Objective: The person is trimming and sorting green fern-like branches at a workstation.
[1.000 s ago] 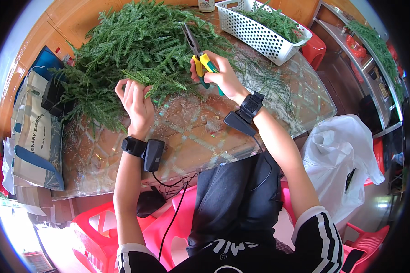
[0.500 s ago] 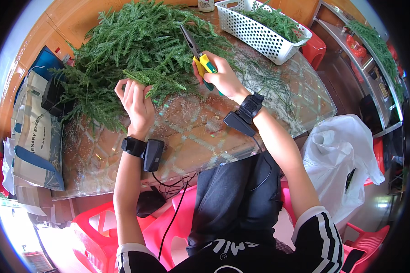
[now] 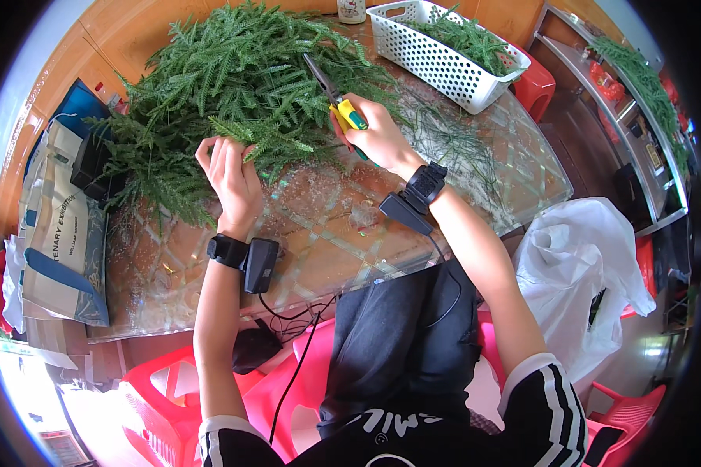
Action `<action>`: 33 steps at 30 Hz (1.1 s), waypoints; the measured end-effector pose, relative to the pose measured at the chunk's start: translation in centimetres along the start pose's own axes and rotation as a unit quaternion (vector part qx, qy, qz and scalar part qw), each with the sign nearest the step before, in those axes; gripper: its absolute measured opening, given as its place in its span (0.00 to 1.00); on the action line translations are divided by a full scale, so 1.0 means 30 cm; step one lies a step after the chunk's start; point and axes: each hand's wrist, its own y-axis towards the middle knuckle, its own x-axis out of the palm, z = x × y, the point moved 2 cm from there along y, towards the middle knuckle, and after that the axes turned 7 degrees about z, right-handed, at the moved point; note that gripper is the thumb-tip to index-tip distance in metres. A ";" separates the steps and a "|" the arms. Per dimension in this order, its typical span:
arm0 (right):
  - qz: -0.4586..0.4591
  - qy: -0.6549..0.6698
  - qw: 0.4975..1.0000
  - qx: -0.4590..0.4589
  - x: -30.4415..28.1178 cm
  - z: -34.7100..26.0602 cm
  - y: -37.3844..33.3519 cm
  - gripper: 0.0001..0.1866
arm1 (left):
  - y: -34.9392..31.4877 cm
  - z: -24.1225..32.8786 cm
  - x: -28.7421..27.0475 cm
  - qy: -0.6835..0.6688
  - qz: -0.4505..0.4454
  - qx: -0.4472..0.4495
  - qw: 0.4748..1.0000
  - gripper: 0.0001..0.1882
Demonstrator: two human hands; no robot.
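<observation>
A big heap of green artificial pine branches (image 3: 241,78) covers the far left part of the table. At its near edge my left hand (image 3: 232,175) pinches a pine sprig (image 3: 269,138), whose needles point to the right. My right hand (image 3: 380,138) is wrapped round pliers (image 3: 323,82) with dark long jaws and yellow and green handles. The jaws reach up and left over the branches, and their tips look close together. Each wrist wears a black strap with a small black box and a cable.
A white perforated basket (image 3: 444,66) with more greenery stands at the far right of the table (image 3: 327,241). Loose green needles (image 3: 456,140) lie below it. A paper bag (image 3: 62,226) is at the left, and a white plastic sack (image 3: 576,265) bulges at the right edge.
My right hand and the pliers have shifted slightly, with the jaws tilting a little more to the left. My left hand stays on the sprig.
</observation>
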 end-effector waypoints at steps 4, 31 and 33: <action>0.011 -0.035 0.999 0.010 0.000 -0.001 0.001 0.10 | -0.009 -0.010 0.003 0.002 -0.024 -0.015 1.000 0.04; -0.004 0.222 0.973 0.061 -0.001 -0.022 -0.005 0.17 | -0.004 -0.008 -0.002 -0.017 -0.013 -0.019 1.000 0.04; -0.010 0.209 0.976 0.057 0.002 -0.024 -0.006 0.18 | -0.007 -0.012 -0.003 -0.017 -0.014 -0.020 1.000 0.04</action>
